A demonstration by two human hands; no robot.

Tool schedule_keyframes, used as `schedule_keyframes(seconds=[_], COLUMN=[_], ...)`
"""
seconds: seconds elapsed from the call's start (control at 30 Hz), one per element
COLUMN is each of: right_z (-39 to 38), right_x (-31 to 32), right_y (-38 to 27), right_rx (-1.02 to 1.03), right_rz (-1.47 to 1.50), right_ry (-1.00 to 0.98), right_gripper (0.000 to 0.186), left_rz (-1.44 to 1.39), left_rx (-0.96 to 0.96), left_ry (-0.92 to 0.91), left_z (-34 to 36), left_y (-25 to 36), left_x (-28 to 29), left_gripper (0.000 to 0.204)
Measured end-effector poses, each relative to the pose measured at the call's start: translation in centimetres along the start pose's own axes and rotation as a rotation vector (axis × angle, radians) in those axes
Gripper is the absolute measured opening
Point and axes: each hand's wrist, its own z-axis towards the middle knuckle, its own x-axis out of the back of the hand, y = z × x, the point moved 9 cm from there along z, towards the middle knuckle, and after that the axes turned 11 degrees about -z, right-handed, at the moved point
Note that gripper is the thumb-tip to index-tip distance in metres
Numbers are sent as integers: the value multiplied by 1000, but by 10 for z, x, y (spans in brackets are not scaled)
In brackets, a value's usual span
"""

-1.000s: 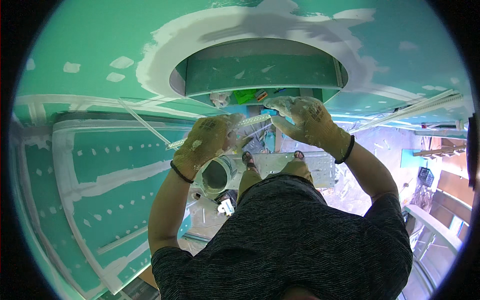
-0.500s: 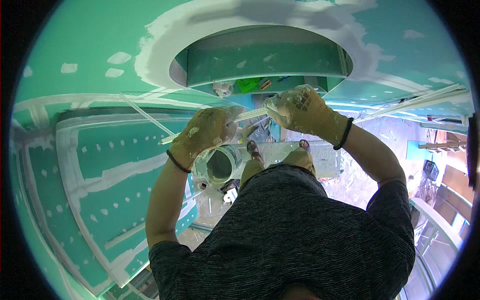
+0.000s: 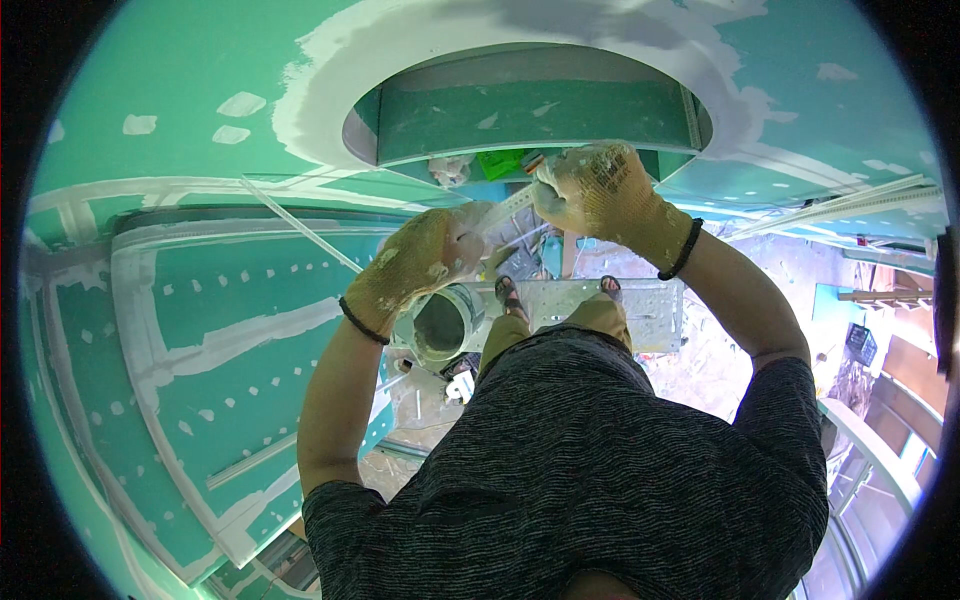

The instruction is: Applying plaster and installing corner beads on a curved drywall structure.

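Observation:
A thin white perforated strip (image 3: 513, 207), like a plastic drywall corner bead, stretches between my two hands below the curved opening. My left hand (image 3: 422, 256), in a plaster-smeared tan work glove, is closed around its left part. Higher up, my right hand (image 3: 602, 196) wears a matching glove and pinches the strip's right part. The strip slants upward from left to right. My left glove covers its left end, and the right glove hides the other end. Left of my left hand, another slender white strip (image 3: 300, 225) runs slantwise in front of the green wall.
A curved recess (image 3: 530, 110) edged with white compound opens in the green board ahead. A bucket (image 3: 440, 322) of grey material stands below left. My feet are on a perforated metal platform (image 3: 650, 310). Long white strips (image 3: 840, 208) extend at right; a white curved frame (image 3: 875, 450) is lower right.
Both hands have shifted slightly upward, the right one most. The strip between them tilts more steeply, and its left end, seen before past my left glove, no longer shows.

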Motion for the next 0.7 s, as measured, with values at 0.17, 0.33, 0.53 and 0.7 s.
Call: schedule_keyframes(seconds=[0.17, 0.33, 0.53, 0.7], right_z=[7, 6, -8, -14], right_x=[-6, -19, -50, -57], right_y=[6, 12, 34, 31], right_rx=[-136, -66, -190, -153], right_rz=[-87, 63, 693, 633], right_ry=[17, -57, -375, -478], right_gripper=[18, 25, 37, 40], left_rz=[-182, -255, -204, -302], left_rx=[152, 108, 144, 231], left_ry=[-8, 47, 41, 64], left_z=[3, -1, -5, -10], left_y=[1, 18, 8, 1], left_x=[2, 3, 3, -1], left_gripper=[77, 55, 56, 51])
